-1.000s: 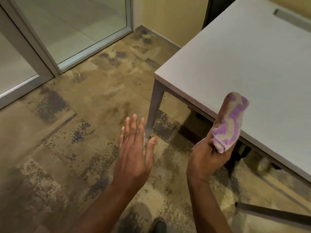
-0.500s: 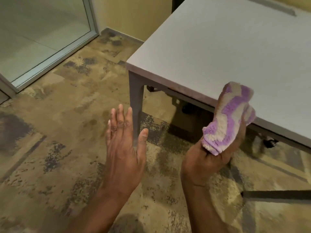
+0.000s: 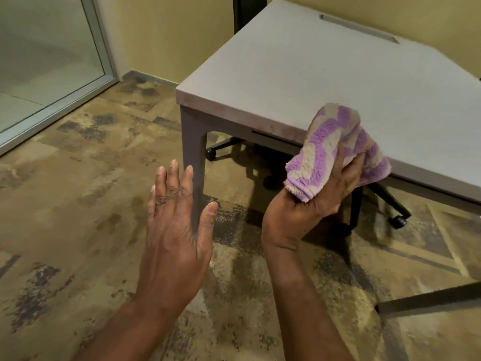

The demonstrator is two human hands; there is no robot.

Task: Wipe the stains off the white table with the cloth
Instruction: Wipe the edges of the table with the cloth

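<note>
1. The right hand (image 3: 309,204) is closed around a fluffy cloth with purple and cream wavy stripes (image 3: 330,149). The fingers wrap the bunched cloth from the right side and the thumb lies on its near face.
2. The cloth is held in the air in front of the near edge of the white rectangular table with a flat top (image 3: 325,82). Its upper part overlaps the table top in the picture, but I cannot tell if it touches the surface.
3. The left hand (image 3: 174,230) is open and flat, with the fingers straight and close together and the thumb spread to the side. It holds nothing and it hovers above the floor, to the left of the table.
4. The grey table leg at the near left corner (image 3: 194,152) is seen just behind the left fingertips.
5. The front edge of the table top shows brownish marks (image 3: 273,127) along its rim. The top itself looks pale grey in this light, and stains on it are not clear to see.
6. A long narrow grey slot (image 3: 359,28) lies in the far part of the table top.
7. Under the table there is the black base of a wheeled chair (image 3: 390,207) with castors.
8. The floor is a patchy brown and tan carpet (image 3: 78,204). A glass panel in a pale metal frame (image 3: 52,61) stands at the left, beside a yellow wall (image 3: 166,35).
</note>
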